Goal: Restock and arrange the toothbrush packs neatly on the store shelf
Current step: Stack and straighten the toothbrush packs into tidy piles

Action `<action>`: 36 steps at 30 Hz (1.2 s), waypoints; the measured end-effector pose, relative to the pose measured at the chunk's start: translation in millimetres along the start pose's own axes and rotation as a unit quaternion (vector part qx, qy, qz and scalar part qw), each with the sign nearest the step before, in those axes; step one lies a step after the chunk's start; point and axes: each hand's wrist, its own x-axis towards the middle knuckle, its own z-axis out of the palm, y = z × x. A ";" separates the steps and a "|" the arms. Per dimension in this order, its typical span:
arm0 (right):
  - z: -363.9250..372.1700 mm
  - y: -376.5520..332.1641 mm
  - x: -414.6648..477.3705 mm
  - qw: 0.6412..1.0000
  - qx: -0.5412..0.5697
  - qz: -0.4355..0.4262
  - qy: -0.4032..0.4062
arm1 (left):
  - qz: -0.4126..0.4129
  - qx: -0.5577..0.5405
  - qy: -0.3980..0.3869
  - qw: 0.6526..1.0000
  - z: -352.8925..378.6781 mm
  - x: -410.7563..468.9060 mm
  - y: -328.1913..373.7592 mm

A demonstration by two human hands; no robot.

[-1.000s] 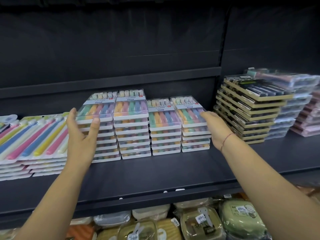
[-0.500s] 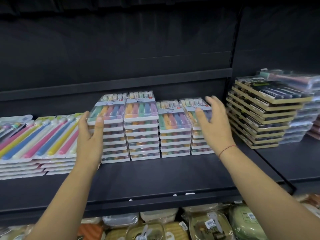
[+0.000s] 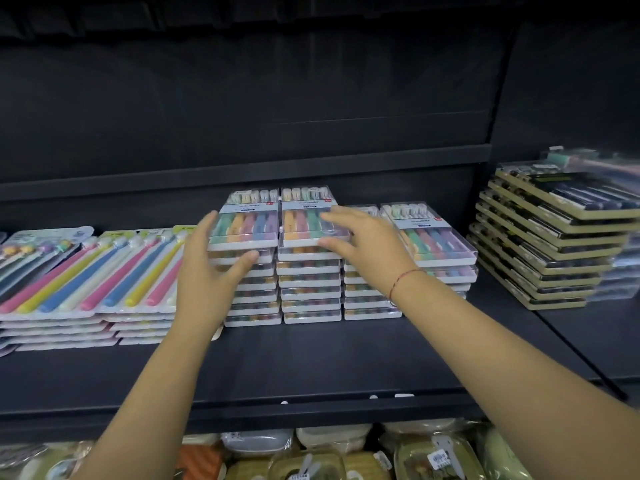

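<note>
Sitting in four side-by-side stacks on the black metal shelf [image 3: 311, 368], the clear rectangular toothbrush packs [image 3: 308, 282] occupy its middle. Left of the stacks lie flat blister packs of long coloured toothbrushes [image 3: 104, 271]; right of them leans a pile of gold-edged dark packs [image 3: 547, 244]. The left hand [image 3: 207, 271], fingers spread, braces the leftmost stack's outer side, thumb against its front. The right hand [image 3: 367, 251] lies splayed atop the second stack, thumb at the front edge.

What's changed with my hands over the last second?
The right hand moved left from the fourth boxed stack onto the top of the second boxed stack. The left hand stayed against the first boxed stack, thumb now across its front. No stack shifted.
</note>
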 end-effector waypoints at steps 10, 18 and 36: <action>-12.8 -2.6 12.7 0.925 0.295 0.239 0.034 | 0.148 0.098 0.091 0.980 0.8 -5.4 -1.4; -62.7 30.0 -7.3 0.859 0.443 0.250 0.049 | 0.279 0.137 0.151 0.939 17.3 -17.2 32.3; -96.8 130.8 -22.1 0.865 0.380 0.293 0.144 | 0.329 0.281 -0.032 0.901 114.7 -27.8 59.0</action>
